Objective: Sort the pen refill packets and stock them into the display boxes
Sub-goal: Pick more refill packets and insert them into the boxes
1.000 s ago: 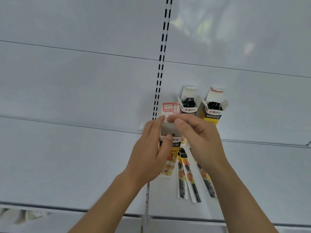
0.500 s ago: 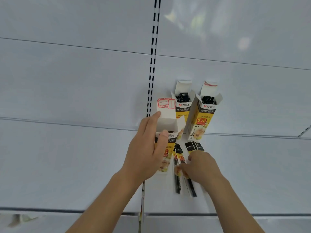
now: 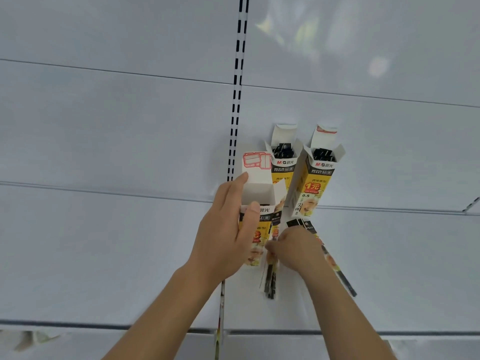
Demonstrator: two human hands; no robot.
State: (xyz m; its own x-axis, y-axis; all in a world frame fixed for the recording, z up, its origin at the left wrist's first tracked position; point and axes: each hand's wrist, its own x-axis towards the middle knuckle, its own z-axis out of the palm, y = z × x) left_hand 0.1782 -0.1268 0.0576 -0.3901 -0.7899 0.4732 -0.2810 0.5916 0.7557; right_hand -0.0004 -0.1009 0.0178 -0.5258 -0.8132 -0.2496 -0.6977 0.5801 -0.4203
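My left hand [image 3: 223, 240] grips an open yellow and black display box [image 3: 258, 198], its white lid flap standing up and its mouth showing no packets. My right hand [image 3: 293, 249] lies low on the white shelf and pinches pen refill packets [image 3: 270, 279] that lie flat there. Another refill packet [image 3: 337, 271] lies slanted under that wrist. Two more display boxes stand against the back panel: a middle box [image 3: 283, 165] and a right box [image 3: 318, 178], both open and holding black-topped packets.
The white shelf [image 3: 104, 255] stretches left and right of the boxes. A slotted upright rail [image 3: 237, 100] runs up the back panel just left of the boxes. The shelf's front edge [image 3: 78, 324] runs along the bottom.
My right hand left the held box's flap, dropped to the shelf and took hold of the loose refill packets. My left hand keeps the box upright in the same place.
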